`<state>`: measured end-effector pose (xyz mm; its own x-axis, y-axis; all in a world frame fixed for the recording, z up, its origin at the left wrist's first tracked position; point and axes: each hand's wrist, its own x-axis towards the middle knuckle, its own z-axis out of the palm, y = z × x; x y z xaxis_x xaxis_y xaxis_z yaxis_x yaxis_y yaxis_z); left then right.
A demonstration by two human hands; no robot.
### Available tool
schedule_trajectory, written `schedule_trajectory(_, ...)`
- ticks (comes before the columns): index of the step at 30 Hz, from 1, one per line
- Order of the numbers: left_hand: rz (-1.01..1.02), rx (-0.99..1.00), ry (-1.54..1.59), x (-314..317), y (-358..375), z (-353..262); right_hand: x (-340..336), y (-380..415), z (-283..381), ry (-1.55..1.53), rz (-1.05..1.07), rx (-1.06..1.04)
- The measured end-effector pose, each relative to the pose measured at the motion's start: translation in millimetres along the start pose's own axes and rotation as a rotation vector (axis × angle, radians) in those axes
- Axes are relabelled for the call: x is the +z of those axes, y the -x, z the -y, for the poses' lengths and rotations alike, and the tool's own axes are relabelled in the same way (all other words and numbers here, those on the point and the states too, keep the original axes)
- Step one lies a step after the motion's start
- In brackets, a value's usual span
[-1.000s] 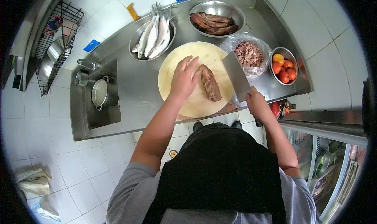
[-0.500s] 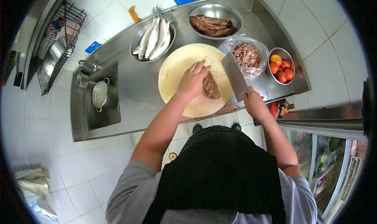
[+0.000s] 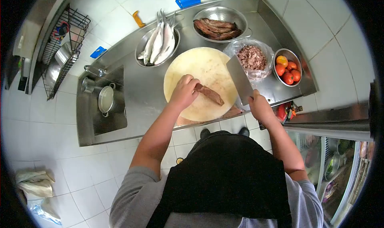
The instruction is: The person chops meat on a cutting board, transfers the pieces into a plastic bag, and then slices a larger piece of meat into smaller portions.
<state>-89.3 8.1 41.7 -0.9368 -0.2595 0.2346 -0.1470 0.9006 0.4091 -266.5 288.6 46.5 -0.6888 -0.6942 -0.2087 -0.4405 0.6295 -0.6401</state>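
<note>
On the round pale cutting board [image 3: 192, 60] lies a long brown piece of meat [image 3: 211, 95], slanting down to the right. My left hand [image 3: 185, 91] grips its upper left end with the fingers wrapped round it. In my right hand [image 3: 259, 106] is the handle of a wide cleaver [image 3: 239, 79]; its blade is over the board's right edge, apart from the meat. Behind the blade, chopped meat [image 3: 252, 57] sits in a plastic-lined bowl.
Whole fish [image 3: 159, 44] fill a metal bowl at the back left. A colander [image 3: 220, 13] holds dark meat strips, and a bowl at right holds tomatoes [image 3: 289, 77]. The sink [image 3: 114, 122] with a pot [image 3: 106, 99] is at left. A glass-door fridge [image 3: 336, 168] stands at lower right.
My left hand has shifted left and closed on the meat's end; before, it lay spread beside it. The meat has turned to a flatter slant. The cleaver has hardly moved.
</note>
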Motion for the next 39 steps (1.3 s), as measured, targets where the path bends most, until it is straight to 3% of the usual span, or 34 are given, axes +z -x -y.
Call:
schedule_trajectory(1,-0.003,-0.003,-0.005,0.9,5.2,-1.7,-0.1,-1.0,-1.5,-0.004,-0.001,-0.013)
schedule_trajectory(3,-0.258,-0.019,-0.117,4.3,17.5,-9.7,-0.8,-2.8,-1.9,0.012,0.009,-0.013)
schedule_trajectory(4,-0.263,-0.032,-0.120,3.3,26.9,-13.8,-1.7,-2.8,-1.7,0.032,0.020,-0.008)
schedule_trajectory(6,0.063,-0.018,-0.082,0.4,45.6,-22.7,-4.6,-2.5,0.5,0.040,0.041,-0.005)
schedule_trajectory(9,0.004,0.095,0.093,7.8,76.8,-21.5,-5.8,-3.6,1.7,0.052,0.048,-0.008)
schedule_trajectory(10,0.008,-0.024,0.120,7.5,82.1,-21.5,-5.0,-2.8,1.4,0.067,0.039,-0.013)
schedule_trajectory(11,0.010,-0.027,0.118,7.5,83.3,-20.2,-4.4,-2.7,2.2,0.064,0.042,-0.013)
schedule_trajectory(13,-0.189,-0.115,0.072,9.1,80.9,-20.6,-6.0,-2.5,2.2,0.060,0.047,-0.003)
schedule_trajectory(16,-0.216,-0.007,0.037,9.9,62.9,-32.3,-2.1,-7.0,-2.9,0.101,0.049,-0.010)
schedule_trajectory(20,-0.289,-0.015,-0.103,30.3,27.5,-50.6,-4.7,-4.7,0.6,0.087,0.061,-0.014)
schedule_trajectory(23,-0.199,-0.106,-0.170,40.0,4.9,-45.2,-0.4,-5.3,-2.6,0.078,0.026,-0.030)
schedule_trajectory(26,0.239,-0.484,0.181,4.3,-19.3,-40.0,1.4,-3.3,-3.6,0.068,0.010,-0.057)
schedule_trajectory(27,0.247,-0.474,0.182,-12.0,-28.0,-26.0,1.7,-2.2,-3.4,0.066,0.005,-0.047)
schedule_trajectory(29,0.650,-0.438,0.359,-46.8,-49.2,-6.8,4.2,-0.4,-3.2,0.068,-0.009,-0.056)
schedule_trajectory(30,0.652,-0.438,0.359,-55.0,-61.4,-6.5,4.5,0.0,-2.9,0.066,-0.008,-0.054)
schedule_trajectory(32,0.675,-0.167,0.182,-68.8,-75.6,-5.5,3.2,-0.3,0.5,0.075,0.007,-0.040)
schedule_trajectory(33,0.668,-0.171,0.182,-62.1,-75.8,-0.8,1.7,0.5,3.0,0.078,0.008,-0.048)
schedule_trajectory(35,0.128,-0.120,0.099,-40.8,-76.2,10.2,-1.7,2.7,6.7,0.052,0.003,-0.042)
schedule_trajectory(36,0.205,-0.257,0.034,-51.6,-72.9,2.5,-0.7,1.4,5.1,0.050,0.003,-0.046)
schedule_trajectory(37,0.208,-0.257,0.031,-53.6,-63.5,1.9,1.8,0.6,1.2,0.049,-0.002,-0.037)
schedule_trajectory(39,0.440,-0.465,-0.013,-54.3,-37.5,-1.5,6.1,1.0,-4.0,0.042,-0.008,-0.018)
